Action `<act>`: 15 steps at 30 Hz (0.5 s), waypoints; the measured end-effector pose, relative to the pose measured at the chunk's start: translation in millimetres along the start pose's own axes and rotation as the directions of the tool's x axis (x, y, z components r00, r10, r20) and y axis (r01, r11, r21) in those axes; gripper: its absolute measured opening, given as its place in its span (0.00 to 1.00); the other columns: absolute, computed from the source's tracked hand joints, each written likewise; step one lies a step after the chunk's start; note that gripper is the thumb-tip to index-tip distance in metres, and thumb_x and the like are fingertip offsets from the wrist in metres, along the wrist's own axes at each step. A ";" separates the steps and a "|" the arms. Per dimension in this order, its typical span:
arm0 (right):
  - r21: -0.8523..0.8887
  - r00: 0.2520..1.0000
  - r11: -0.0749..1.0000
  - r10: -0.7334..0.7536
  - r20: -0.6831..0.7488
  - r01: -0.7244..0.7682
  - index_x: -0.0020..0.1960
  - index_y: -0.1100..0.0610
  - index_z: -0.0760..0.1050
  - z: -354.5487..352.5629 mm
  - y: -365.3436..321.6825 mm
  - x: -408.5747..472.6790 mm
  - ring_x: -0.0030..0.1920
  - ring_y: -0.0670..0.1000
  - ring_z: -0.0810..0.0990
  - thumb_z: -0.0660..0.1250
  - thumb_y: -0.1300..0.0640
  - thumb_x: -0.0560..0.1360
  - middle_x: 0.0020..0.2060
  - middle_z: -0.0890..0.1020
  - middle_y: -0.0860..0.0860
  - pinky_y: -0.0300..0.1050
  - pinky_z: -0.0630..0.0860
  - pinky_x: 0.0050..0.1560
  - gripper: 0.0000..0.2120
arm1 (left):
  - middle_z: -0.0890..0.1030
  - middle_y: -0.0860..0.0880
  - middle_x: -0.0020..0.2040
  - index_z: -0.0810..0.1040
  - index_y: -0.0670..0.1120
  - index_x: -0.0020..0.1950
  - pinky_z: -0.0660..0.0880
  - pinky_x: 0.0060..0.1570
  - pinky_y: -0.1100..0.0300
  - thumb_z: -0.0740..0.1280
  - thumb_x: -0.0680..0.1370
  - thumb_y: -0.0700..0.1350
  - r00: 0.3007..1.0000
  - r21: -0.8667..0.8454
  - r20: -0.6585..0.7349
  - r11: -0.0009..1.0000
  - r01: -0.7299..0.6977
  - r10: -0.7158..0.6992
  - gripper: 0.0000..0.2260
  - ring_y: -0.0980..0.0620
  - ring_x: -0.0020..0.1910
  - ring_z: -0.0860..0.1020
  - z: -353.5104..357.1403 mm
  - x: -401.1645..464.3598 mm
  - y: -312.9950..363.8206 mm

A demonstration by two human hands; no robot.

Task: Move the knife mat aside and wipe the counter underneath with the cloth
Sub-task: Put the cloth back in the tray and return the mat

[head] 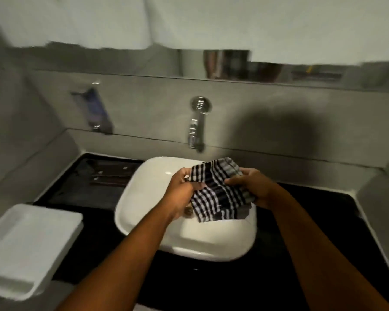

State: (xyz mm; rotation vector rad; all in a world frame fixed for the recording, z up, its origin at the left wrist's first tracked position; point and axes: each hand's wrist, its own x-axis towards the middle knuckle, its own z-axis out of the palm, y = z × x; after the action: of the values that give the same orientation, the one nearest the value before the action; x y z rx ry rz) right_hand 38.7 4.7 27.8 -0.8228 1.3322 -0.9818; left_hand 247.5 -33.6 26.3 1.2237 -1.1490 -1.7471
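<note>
Gripping cloth (218, 194) between both hands, L hand (182, 192) & R hand (252, 187), over basin (144, 198); knife mat (88, 182) lies well left.

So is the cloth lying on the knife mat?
No, both hands, left and right, hold the cloth over the sink; the knife mat lies apart.

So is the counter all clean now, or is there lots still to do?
Nothing looks finished yet. The knife mat still lies on the black counter left of the sink, with knives on it. In hand: the left hand and right hand both hold the checked cloth over the sink. Still left: moving the mat aside and wiping underneath it.
</note>
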 end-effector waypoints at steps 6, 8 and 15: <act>-0.269 0.900 0.961 0.175 0.400 -0.067 0.51 0.60 0.77 220.9 -23.8 96.8 0.31 0.52 0.76 0.67 0.72 0.66 0.37 0.79 0.59 0.41 0.72 0.34 0.15 | 0.83 0.40 0.49 0.77 0.46 0.45 0.79 0.52 0.46 0.66 0.69 0.27 0.879 -0.065 -0.477 0.996 -0.064 0.025 0.14 0.43 0.47 0.82 -204.5 -44.7 11.2; -0.421 0.843 0.906 0.264 0.468 -0.049 0.51 0.59 0.81 344.8 -11.5 126.2 0.33 0.53 0.83 0.67 0.73 0.68 0.43 0.84 0.58 0.45 0.80 0.36 0.16 | 0.84 0.41 0.47 0.76 0.47 0.45 0.82 0.45 0.48 0.68 0.69 0.30 0.738 -0.033 -0.675 0.999 -0.015 -0.012 0.13 0.44 0.43 0.83 -310.2 -75.0 2.0; -0.734 0.895 0.671 0.256 0.365 0.108 0.66 0.57 0.76 546.2 76.4 160.2 0.54 0.56 0.82 0.68 0.69 0.72 0.58 0.82 0.57 0.45 0.78 0.49 0.23 | 0.83 0.40 0.51 0.75 0.40 0.54 0.81 0.50 0.46 0.68 0.71 0.42 0.434 0.072 -0.894 0.918 0.389 -0.113 0.14 0.40 0.50 0.82 -457.8 -116.0 -71.9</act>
State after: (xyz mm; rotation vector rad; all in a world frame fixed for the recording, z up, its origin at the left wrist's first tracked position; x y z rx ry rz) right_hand 586.4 -145.5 -58.2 -1.4974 1.3318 -0.0907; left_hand 714.2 -26.2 -75.6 2.2061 -0.5470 -0.8157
